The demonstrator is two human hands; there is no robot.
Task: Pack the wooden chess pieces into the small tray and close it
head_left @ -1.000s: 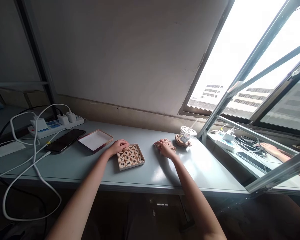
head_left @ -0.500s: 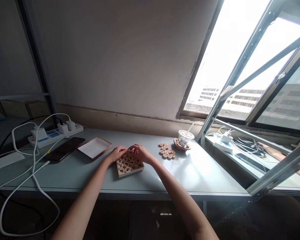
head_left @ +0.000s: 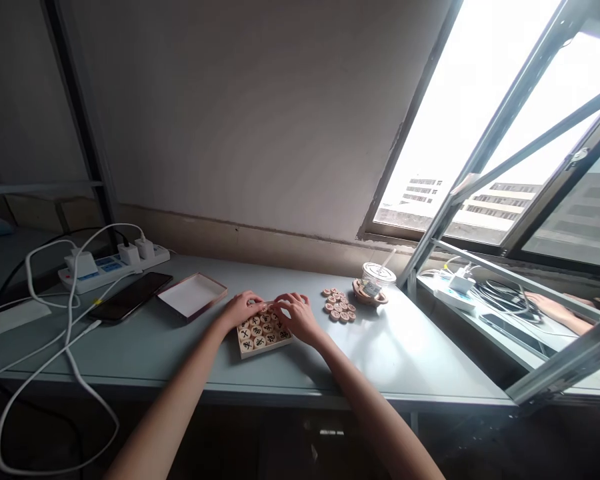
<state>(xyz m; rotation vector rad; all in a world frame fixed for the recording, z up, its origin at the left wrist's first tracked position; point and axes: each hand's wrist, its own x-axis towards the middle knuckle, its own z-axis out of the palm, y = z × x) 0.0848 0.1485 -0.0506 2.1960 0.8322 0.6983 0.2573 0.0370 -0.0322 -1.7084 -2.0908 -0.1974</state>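
A shallow box (head_left: 266, 349) holds rows of round wooden pieces marked with dark characters. My left hand (head_left: 242, 309) rests at the box's back left corner, its fingers bent over the edge. Over the back right part lies my right hand (head_left: 298, 316), fingers spread and curved down onto the pieces. Whether either hand grips a piece is too small to tell. To the right, several loose round pieces with reddish characters (head_left: 339, 307) lie in a cluster on the table. An open, empty box lid (head_left: 194, 295) is at the left.
A lidded cup with a straw (head_left: 378, 273) stands in a small basket (head_left: 370, 299) at the back right. At the left are a phone (head_left: 130, 297), a power strip (head_left: 111, 268) and looping cables. Beyond the metal frame, another person's hand (head_left: 547, 307) is near black cables.
My right hand has shifted right along the box's back edge, and its fingers are more spread. The whole view has moved slightly.
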